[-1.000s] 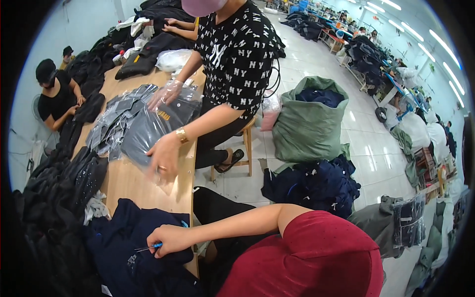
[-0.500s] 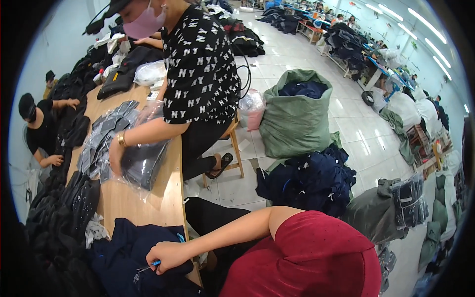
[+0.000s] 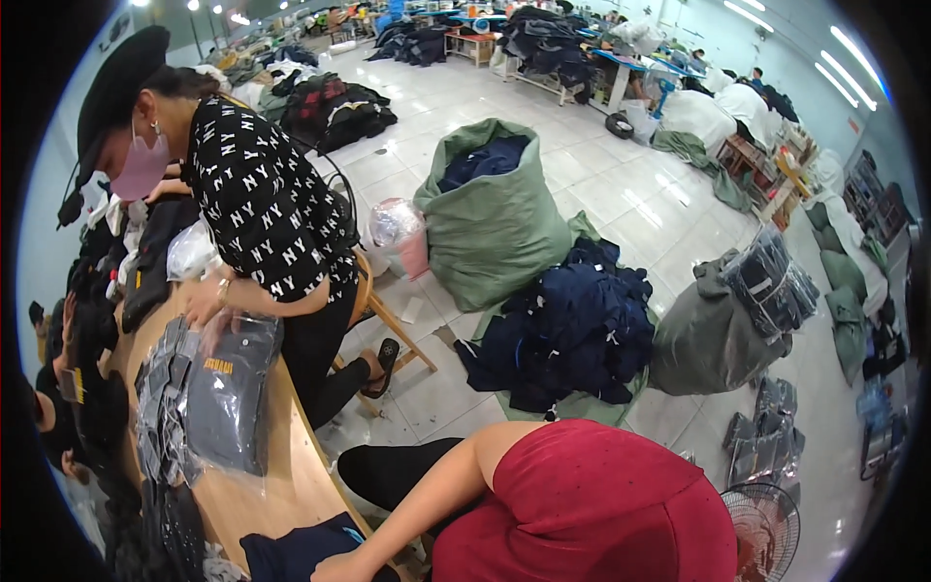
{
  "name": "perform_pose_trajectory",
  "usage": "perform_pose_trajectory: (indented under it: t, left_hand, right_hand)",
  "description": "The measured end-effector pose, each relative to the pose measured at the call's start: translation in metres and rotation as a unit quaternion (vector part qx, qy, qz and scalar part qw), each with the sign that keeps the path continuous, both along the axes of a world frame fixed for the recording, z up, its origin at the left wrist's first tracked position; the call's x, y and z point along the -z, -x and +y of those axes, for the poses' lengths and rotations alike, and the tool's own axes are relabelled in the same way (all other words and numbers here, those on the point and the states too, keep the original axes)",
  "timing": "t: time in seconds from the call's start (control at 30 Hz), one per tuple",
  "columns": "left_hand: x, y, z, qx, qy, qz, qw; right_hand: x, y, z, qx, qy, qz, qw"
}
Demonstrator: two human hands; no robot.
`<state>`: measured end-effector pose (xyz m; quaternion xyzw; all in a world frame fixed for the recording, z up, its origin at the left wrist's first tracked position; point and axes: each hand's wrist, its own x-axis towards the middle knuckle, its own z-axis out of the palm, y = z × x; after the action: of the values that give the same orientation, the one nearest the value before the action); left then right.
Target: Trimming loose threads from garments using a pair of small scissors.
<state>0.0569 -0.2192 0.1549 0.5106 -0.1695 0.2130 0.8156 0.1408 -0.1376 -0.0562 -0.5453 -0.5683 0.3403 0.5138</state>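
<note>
My right hand (image 3: 336,569) shows only its back at the lower edge; its fingers are cut off, so what they hold cannot be seen. It lies over a dark navy garment (image 3: 286,551) at the near end of the wooden table (image 3: 308,466). My right forearm comes from a red sleeve (image 3: 601,485). My left hand is out of view. Farther along the table, a co-worker (image 3: 257,194) in a black patterned top bends over a grey garment in a clear plastic bag (image 3: 231,393), both hands near its top. Similar bagged pieces (image 3: 165,398) overlap beside it.
Dark garments (image 3: 97,388) heap along the table's left side. Right of the table are a wooden stool (image 3: 388,320), a green sack (image 3: 499,223) of navy cloth, a navy garment pile (image 3: 572,320), a grey sack (image 3: 713,335) with bagged clothes on top, and a fan (image 3: 766,529).
The view has swung up and to the right. My right hand, earlier holding blue-handled thread snips at the navy garment, is now mostly below the frame. The co-worker's bagged garment lies flatter.
</note>
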Motion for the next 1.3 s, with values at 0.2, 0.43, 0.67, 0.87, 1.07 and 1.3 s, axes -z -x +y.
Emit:
perform_pose_trajectory:
  t: [0.2,0.43,0.67,0.87,1.07,1.3]
  left_hand:
    - [-0.016,-0.037,-0.01,0.014,-0.053,-0.056,0.997]
    - [-0.018,-0.047,-0.001,-0.05,-0.165,-0.093,0.981]
    - [-0.012,-0.043,0.038,0.067,-0.269,-0.132,0.952]
    - [-0.022,-0.041,0.048,0.054,-0.429,-0.182,0.883]
    - [-0.041,-0.033,0.051,0.1,-0.46,-0.067,0.88]
    - [-0.033,-0.023,0.039,0.034,-0.461,-0.078,0.883]
  right_hand:
    - [-0.005,-0.004,-0.007,0.015,-0.025,0.0,1.0]
    - [-0.004,-0.009,-0.005,0.009,-0.031,-0.006,0.999]
    - [-0.005,-0.004,-0.003,-0.003,-0.008,-0.009,1.0]
    - [-0.001,-0.005,-0.002,-0.001,-0.005,-0.004,1.0]
    - [0.004,-0.002,0.002,0.005,0.008,-0.016,1.0]
    - [0.004,0.002,0.001,0.006,0.02,-0.032,0.999]
